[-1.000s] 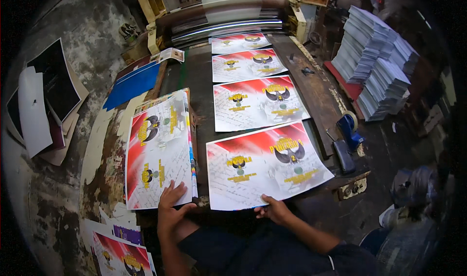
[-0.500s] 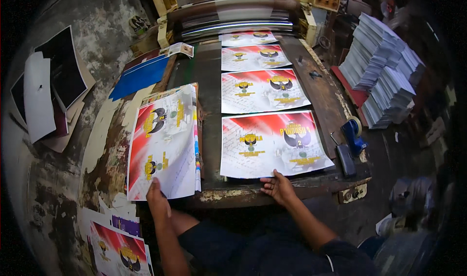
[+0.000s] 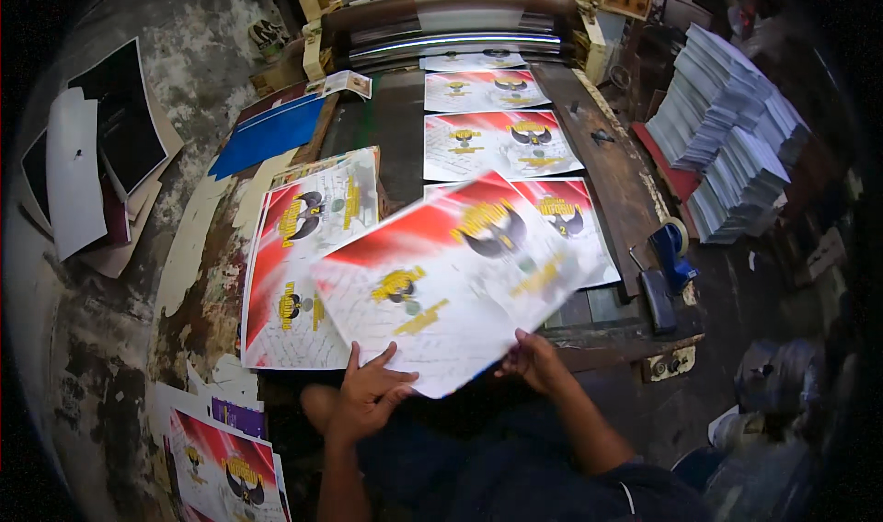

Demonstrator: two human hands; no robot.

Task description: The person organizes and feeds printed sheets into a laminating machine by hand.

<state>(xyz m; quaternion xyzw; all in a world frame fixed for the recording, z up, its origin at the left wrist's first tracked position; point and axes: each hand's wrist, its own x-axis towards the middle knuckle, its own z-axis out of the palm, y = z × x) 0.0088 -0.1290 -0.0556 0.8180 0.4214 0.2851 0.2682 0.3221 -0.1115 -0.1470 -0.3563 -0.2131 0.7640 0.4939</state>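
A printed cover sheet (image 3: 441, 292), red and white with yellow lettering and dark bird emblems, is held tilted above the table's near edge. My right hand (image 3: 536, 361) pinches its lower right edge between thumb and fingers. My left hand (image 3: 372, 393) has its fingers spread against the sheet's lower left edge. The raised sheet overlaps a stack of matching sheets (image 3: 287, 315) on the left. It also partly hides the nearest of several sheets lined up toward the rollers, whose right part (image 3: 589, 237) shows.
Metal rollers (image 3: 451, 48) cross the table's far end. A blue tape dispenser (image 3: 674, 263) stands at the right edge beside a dark stapler-like tool (image 3: 657, 301). Tall paper stacks (image 3: 704, 99) rise at right. Blue sheets (image 3: 267, 140) lie at left; more printed covers (image 3: 225, 467) are lower left.
A sheet has been lifted off the left stack and swung over toward the middle, with my right hand gripping it. My left hand has moved right. The lined-up sheets have shifted toward the rollers.
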